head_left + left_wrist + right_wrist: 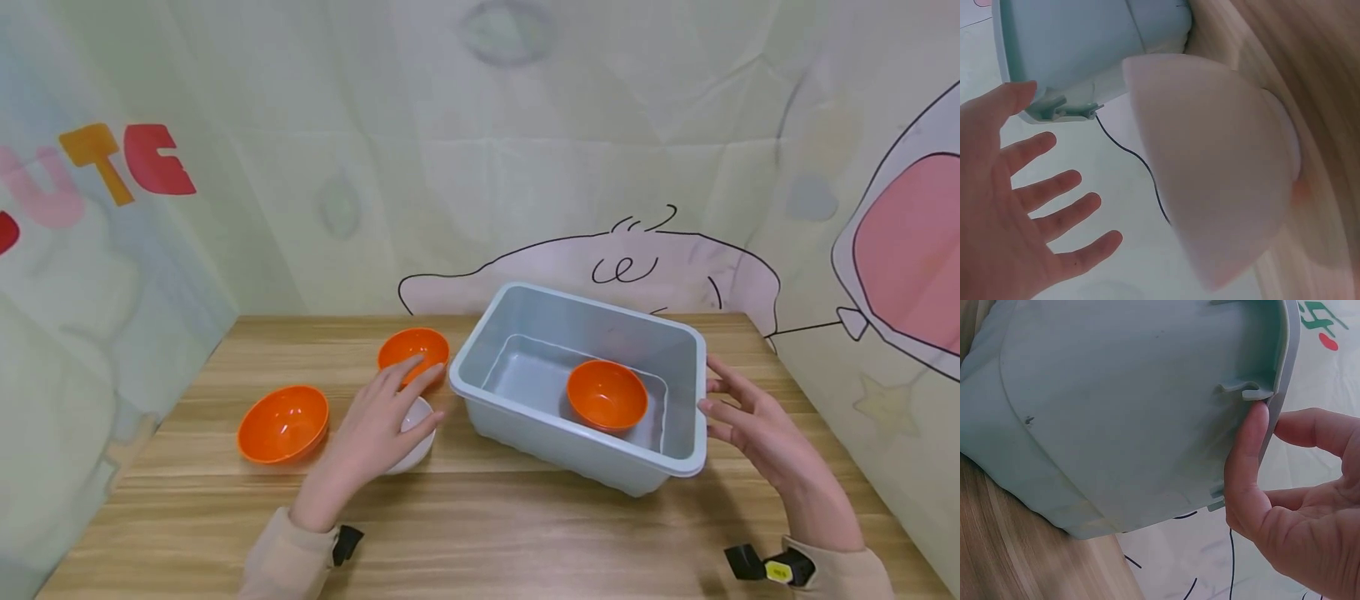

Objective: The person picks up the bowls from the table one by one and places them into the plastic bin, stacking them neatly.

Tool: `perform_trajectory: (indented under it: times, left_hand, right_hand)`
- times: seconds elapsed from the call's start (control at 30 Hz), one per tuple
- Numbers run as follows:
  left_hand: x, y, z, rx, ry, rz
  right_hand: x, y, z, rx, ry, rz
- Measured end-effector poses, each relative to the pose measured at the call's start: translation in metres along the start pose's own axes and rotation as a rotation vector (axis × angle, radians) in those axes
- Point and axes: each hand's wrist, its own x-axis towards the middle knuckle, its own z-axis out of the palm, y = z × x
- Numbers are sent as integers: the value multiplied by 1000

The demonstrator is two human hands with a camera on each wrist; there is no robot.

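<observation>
My left hand [378, 421], fingers spread, hovers over a white bowl [415, 437] and partly hides it. In the left wrist view the bowl [1210, 162] stands beside the hand [1016, 206], with a gap between them. An orange bowl [408, 343] lies just beyond those fingertips, and another orange bowl [283, 423] is left of the hand. My right hand [761, 425] touches the right end of a grey-blue plastic bin [570, 450]. Its thumb and a finger [1247, 450] meet the bin's rim [1286, 369], loosely bent. A third orange bowl [607, 392] sits inside the bin.
The wooden table [480, 533] ends at a printed cloth backdrop [360, 208] behind and at both sides. The bin stands at an angle right of the middle, close to the back edge.
</observation>
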Motion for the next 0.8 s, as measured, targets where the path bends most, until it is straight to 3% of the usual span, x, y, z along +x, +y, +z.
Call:
perform_trajectory:
  times: [0.27, 0.5, 0.8]
  left_hand:
    - [-5, -7, 6, 50, -19, -25]
    - [-7, -11, 10, 87, -10, -11]
    - [-11, -16, 15, 104, -43, -12]
  right_hand:
    - [0, -1, 0, 6, -11, -7]
    - [0, 1, -1, 9, -13, -23]
    - [0, 2, -1, 10, -12, -18]
